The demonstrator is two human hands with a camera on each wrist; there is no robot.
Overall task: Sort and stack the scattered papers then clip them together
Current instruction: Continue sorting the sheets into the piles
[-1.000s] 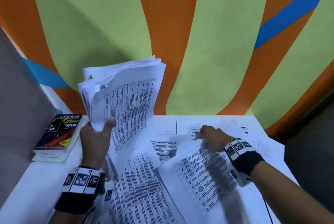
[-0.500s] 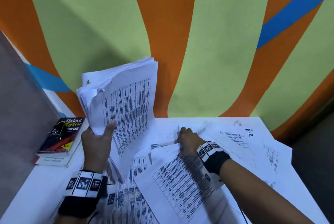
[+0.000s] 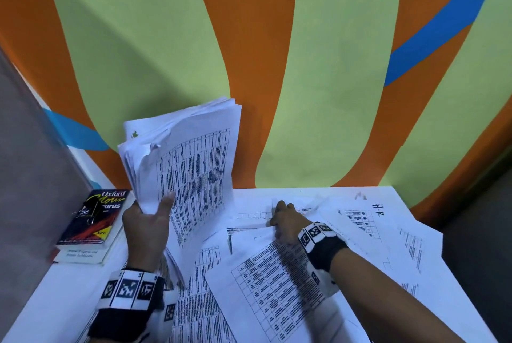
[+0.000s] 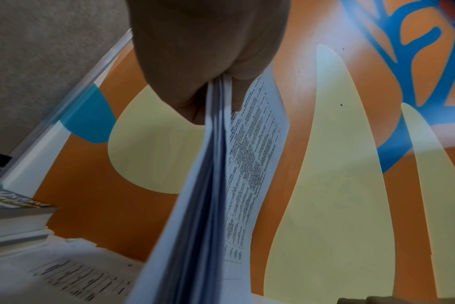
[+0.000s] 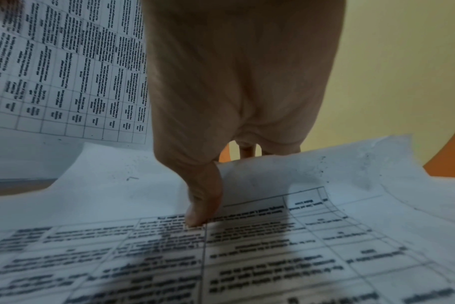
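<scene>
My left hand (image 3: 153, 212) grips a thick stack of printed papers (image 3: 194, 165) by its lower edge and holds it upright above the table's left side. The left wrist view shows the stack (image 4: 208, 195) edge-on below my left hand (image 4: 210, 86). My right hand (image 3: 281, 219) pinches the far edge of a loose sheet (image 3: 271, 287) with a printed table on it. In the right wrist view the thumb (image 5: 203, 205) presses on that sheet (image 5: 247, 257), whose edge curls up over the fingers behind it. Several more sheets (image 3: 388, 234) lie scattered across the table.
Two books (image 3: 94, 220) are stacked at the left of the white table (image 3: 55, 301), with a small black clip (image 3: 88, 211) on top, as far as I can tell. A grey panel (image 3: 33, 176) stands at the left. The painted wall (image 3: 304, 93) rises right behind the table.
My right hand has moved left toward the middle of the table, and the printed sheet has slid with it. The left hand and its stack have stayed about where they were.
</scene>
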